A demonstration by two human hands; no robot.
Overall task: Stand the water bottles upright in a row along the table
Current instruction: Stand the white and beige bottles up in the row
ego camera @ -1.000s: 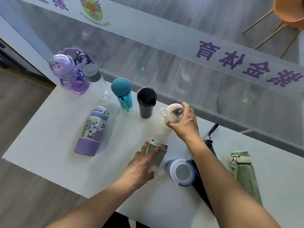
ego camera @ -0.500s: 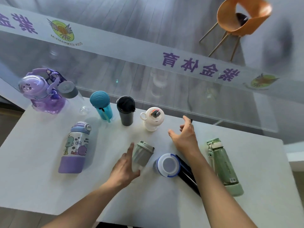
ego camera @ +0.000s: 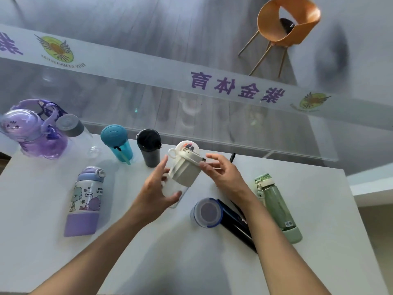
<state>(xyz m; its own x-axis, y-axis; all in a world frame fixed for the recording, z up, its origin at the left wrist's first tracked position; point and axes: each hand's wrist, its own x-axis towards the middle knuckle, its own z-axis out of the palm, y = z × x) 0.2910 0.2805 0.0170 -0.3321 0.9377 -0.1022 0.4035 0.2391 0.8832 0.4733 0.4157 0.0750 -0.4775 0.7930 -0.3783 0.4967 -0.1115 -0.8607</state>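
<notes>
Both hands hold a grey-lidded clear bottle (ego camera: 184, 172) tilted above the white table (ego camera: 42, 252): my left hand (ego camera: 158, 188) wraps its clear body, my right hand (ego camera: 221, 173) pinches the lid. Upright along the far edge stand a purple bottle (ego camera: 34, 133), a clear bottle with a grey cap (ego camera: 72, 128), a teal bottle (ego camera: 118, 141), a dark grey tumbler (ego camera: 148, 145) and a white bottle (ego camera: 187, 145), partly hidden behind the held one. Lying flat are a purple cartoon bottle (ego camera: 87, 201), a black bottle with a blue-rimmed base (ego camera: 212, 213) and a green bottle (ego camera: 276, 205).
A glass wall with a frosted band and purple characters (ego camera: 234, 88) runs right behind the table's far edge. An orange chair (ego camera: 285, 24) stands beyond the glass. The table's right edge (ego camera: 353, 209) is close to the green bottle.
My left hand has lifted the grey-lidded bottle off the table and toward the row. My right hand left the white bottle and came onto the lid.
</notes>
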